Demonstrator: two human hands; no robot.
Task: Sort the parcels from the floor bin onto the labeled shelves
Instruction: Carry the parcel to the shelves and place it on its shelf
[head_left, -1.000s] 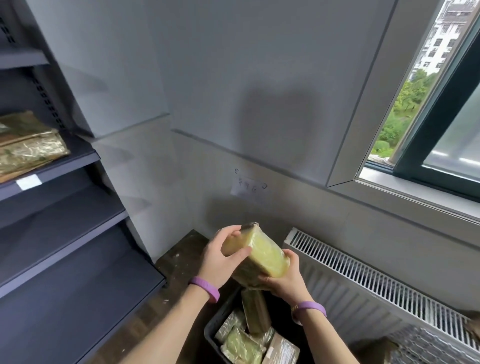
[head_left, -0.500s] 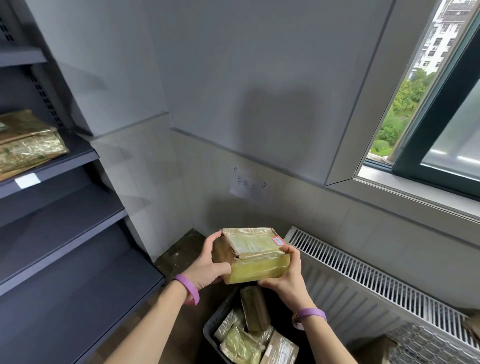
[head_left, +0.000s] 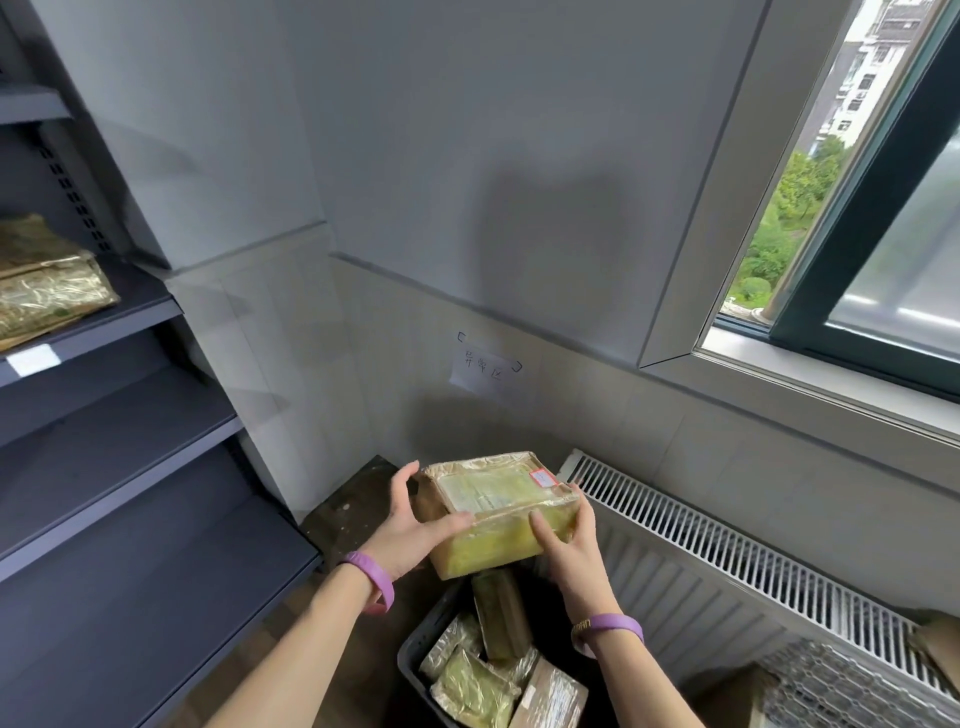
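I hold a tape-wrapped cardboard parcel (head_left: 501, 506) above the dark floor bin (head_left: 415, 654), its label side and a small red sticker facing up. My left hand (head_left: 415, 535) grips its left end, thumb laid over the top edge. My right hand (head_left: 569, 540) grips its right front corner, fingers curled onto the near face. Several more wrapped parcels (head_left: 493, 670) lie in the bin below. The dark grey shelves (head_left: 119, 431) stand at the left, with a white label (head_left: 34, 359) on one shelf edge.
Gold-wrapped parcels (head_left: 49, 283) lie on an upper shelf. A white radiator (head_left: 727, 561) runs along the wall to the right, under a window. A paper sign (head_left: 485, 366) is stuck to the wall. A metal mesh basket (head_left: 852, 691) sits at bottom right.
The parcel has been turned from tilted on edge to flat with its label up. My left hand shifted from the top to the left end.
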